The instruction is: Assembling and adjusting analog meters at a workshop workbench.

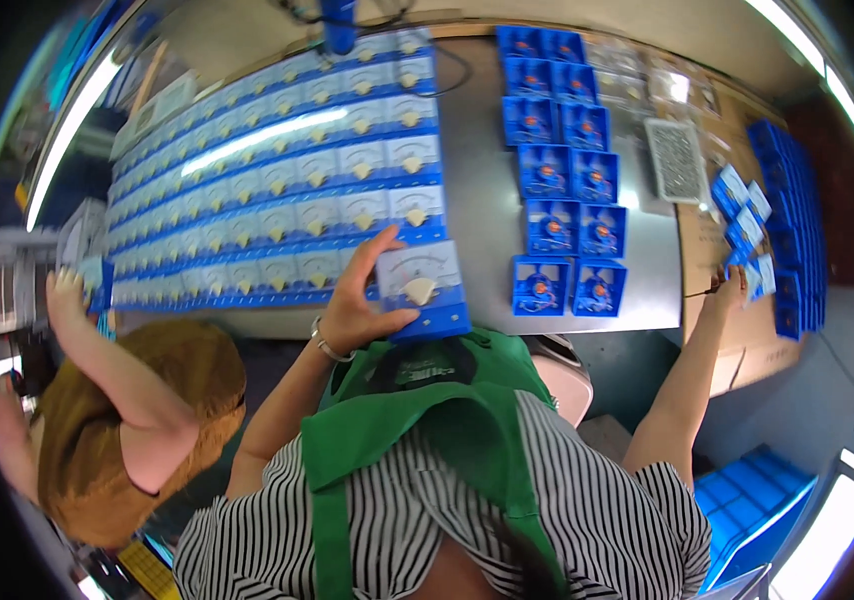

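Observation:
My left hand [362, 295] grips an analog meter [425, 283] by its left side, thumb at the front. The meter has a dial under a clear cover, a cream fan-shaped piece and a blue base. It is held before my green apron, just off the near edge of the rows of similar meters [277, 185]. My right hand [733, 288] reaches far right, fingers closed beside a loose pile of blue-and-white meter pieces [745, 230]. A thin dark shaft shows by those fingers; what they hold is too small to tell.
Open blue meter housings [547, 228] with orange-and-copper parts stand in two columns on the metal table [652, 290]. A tray of small metal parts [677, 160] lies beyond, near stacked blue cases [792, 220]. At left, a co-worker's hand [69, 298] is by another meter. A blue crate [752, 500] stands lower right.

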A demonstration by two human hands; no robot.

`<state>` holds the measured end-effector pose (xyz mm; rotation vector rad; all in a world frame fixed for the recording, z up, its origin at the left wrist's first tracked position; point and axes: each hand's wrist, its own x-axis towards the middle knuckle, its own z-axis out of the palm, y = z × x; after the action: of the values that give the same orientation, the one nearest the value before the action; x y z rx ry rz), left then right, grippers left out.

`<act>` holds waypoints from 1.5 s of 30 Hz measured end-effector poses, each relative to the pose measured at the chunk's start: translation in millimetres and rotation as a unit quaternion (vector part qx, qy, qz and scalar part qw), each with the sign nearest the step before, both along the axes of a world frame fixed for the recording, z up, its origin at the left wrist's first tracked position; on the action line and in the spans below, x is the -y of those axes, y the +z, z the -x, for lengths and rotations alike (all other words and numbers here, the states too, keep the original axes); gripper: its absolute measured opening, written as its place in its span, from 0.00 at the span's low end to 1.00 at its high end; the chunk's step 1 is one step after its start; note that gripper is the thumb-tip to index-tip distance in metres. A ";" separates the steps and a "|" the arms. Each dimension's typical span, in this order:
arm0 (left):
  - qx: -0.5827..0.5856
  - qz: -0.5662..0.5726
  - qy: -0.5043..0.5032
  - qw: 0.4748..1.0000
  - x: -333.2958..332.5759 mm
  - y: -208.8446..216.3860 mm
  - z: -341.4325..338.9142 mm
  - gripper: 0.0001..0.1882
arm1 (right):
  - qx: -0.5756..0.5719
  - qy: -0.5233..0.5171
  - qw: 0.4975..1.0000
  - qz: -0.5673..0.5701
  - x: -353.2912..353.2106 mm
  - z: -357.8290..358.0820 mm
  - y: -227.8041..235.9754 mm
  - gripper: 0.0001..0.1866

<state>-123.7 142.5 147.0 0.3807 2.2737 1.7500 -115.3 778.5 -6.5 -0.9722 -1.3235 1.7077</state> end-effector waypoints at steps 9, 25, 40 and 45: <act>-0.065 -0.043 0.008 0.997 -6.9 12.5 14.6 0.48 | 0.098 0.671 0.731 -0.078 371.2 3.0 105.3 0.08; -0.072 0.000 -0.011 0.997 24.5 31.3 34.5 0.49 | -0.022 0.580 0.754 0.306 466.1 7.5 115.0 0.11; -0.013 -0.064 -0.012 0.998 38.8 25.1 33.7 0.51 | -0.119 0.526 0.815 0.213 492.5 -8.0 111.8 0.07; -0.006 -0.079 -0.009 0.997 39.9 23.5 32.7 0.51 | -0.121 0.523 0.823 0.183 494.7 -11.0 109.6 0.07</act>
<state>-156.5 102.6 170.5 0.4413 2.1392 1.9303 -104.3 283.8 103.1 -0.0989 -1.4794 2.8741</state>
